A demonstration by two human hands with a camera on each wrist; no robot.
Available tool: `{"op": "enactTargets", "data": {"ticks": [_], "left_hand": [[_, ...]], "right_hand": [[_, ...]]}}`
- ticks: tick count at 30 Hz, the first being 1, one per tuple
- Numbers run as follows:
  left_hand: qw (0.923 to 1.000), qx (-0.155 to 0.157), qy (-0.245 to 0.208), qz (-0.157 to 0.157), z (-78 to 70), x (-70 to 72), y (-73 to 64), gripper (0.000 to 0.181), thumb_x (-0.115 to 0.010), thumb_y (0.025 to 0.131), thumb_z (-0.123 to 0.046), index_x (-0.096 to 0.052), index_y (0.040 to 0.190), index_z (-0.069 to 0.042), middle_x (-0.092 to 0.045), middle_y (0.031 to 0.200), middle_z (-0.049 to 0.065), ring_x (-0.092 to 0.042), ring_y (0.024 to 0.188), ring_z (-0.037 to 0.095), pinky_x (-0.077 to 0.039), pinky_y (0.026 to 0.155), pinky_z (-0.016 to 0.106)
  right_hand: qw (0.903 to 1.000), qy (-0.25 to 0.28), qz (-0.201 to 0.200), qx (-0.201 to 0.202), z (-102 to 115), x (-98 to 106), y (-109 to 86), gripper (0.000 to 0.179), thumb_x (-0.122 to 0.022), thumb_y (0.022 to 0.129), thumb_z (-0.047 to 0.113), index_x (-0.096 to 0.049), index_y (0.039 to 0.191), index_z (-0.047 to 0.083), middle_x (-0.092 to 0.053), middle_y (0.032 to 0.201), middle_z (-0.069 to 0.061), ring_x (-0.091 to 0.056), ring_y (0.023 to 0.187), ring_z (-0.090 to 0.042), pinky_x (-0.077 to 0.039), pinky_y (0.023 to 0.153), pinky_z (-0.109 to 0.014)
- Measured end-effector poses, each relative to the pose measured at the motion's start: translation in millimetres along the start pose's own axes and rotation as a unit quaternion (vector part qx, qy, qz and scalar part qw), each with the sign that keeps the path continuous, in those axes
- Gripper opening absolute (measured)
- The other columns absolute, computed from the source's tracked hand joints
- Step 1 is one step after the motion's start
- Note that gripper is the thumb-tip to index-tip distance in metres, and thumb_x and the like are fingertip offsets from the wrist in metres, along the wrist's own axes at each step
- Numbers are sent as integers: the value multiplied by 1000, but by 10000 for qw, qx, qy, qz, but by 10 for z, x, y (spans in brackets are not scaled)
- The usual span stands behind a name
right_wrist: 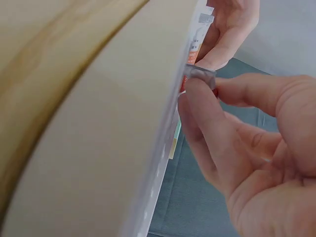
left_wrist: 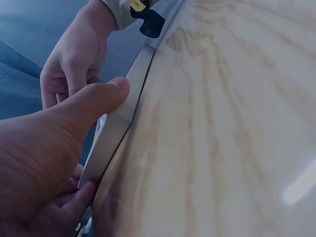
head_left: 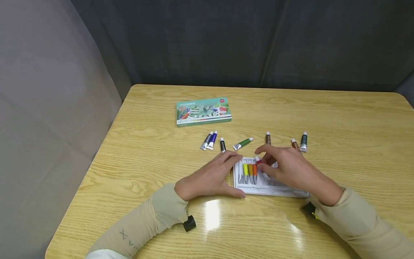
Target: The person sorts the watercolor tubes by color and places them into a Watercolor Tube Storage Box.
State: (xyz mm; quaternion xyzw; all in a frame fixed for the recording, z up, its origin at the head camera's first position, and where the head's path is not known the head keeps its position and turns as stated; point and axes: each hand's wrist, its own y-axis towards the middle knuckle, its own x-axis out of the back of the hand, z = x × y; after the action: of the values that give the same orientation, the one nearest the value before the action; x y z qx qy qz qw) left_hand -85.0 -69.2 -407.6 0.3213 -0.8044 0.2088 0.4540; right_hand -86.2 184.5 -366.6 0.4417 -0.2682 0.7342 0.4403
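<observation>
A white plastic tray [head_left: 275, 190] lies on the table with paint tubes in its left slots: a white one [head_left: 240, 174], a yellow one [head_left: 246, 172], an ochre one [head_left: 250, 172] and an orange one [head_left: 255, 171]. My left hand [head_left: 215, 174] grips the tray's left end, thumb at the front edge and fingers at the back corner. Between thumb and fingers, my right hand [head_left: 288, 167] pinches a red paint tube [head_left: 258, 160] over the slot beside the orange one. Its silvery end [right_wrist: 201, 73] shows in the right wrist view. The right hand hides part of the tray.
Behind the tray lie loose paint tubes: two blue-purple [head_left: 209, 140], a black [head_left: 222, 144], a green [head_left: 243, 144], a brown [head_left: 268, 138], a reddish-brown [head_left: 295, 145] and a dark green [head_left: 303, 141]. A printed teal paint box [head_left: 203, 112] lies farther back on the wooden table [head_left: 145, 144].
</observation>
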Motion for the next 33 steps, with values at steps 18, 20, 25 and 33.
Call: {"op": "enactTargets", "data": {"ticks": [18, 20, 25, 33], "left_hand": [[9999, 34, -80, 54, -9, 9, 0, 111, -78, 80, -68, -33, 162, -9, -37, 161, 4, -40, 147, 16, -37, 126, 30], [10000, 23, -79, 46, -8, 9, 0, 110, -79, 80, -67, -33, 161, -8, -37, 161, 4, -41, 147, 16, -37, 126, 30], [10000, 0, -71, 34, -8, 8, 1, 110, -79, 80, -66, -34, 161, -8, -38, 160, 5, -41, 147, 16, -37, 126, 30], [10000, 3, -23, 52, -11, 7, -1, 110, -78, 80, -68, -33, 161, -8, -38, 161, 5, -41, 147, 17, -36, 126, 30]], "right_hand": [[9980, 394, -119, -474, 25, -94, 15, 19, -81, 88, 15, -72, 103, 9, -73, 88, 1, -67, 79, -10, -50, 63, -21], [9979, 314, -114, -547, 31, -95, 9, 18, -81, 87, 16, -72, 101, 9, -72, 86, 1, -62, 75, -9, -46, 60, -20], [9974, 191, -71, -687, 35, -96, 3, 20, -82, 88, 20, -71, 100, 9, -70, 84, 1, -54, 68, -9, -40, 55, -20], [9958, 203, 111, -881, 35, -100, 15, 24, -80, 91, 26, -69, 103, 9, -69, 80, 2, -55, 62, -7, -40, 53, -22]]}}
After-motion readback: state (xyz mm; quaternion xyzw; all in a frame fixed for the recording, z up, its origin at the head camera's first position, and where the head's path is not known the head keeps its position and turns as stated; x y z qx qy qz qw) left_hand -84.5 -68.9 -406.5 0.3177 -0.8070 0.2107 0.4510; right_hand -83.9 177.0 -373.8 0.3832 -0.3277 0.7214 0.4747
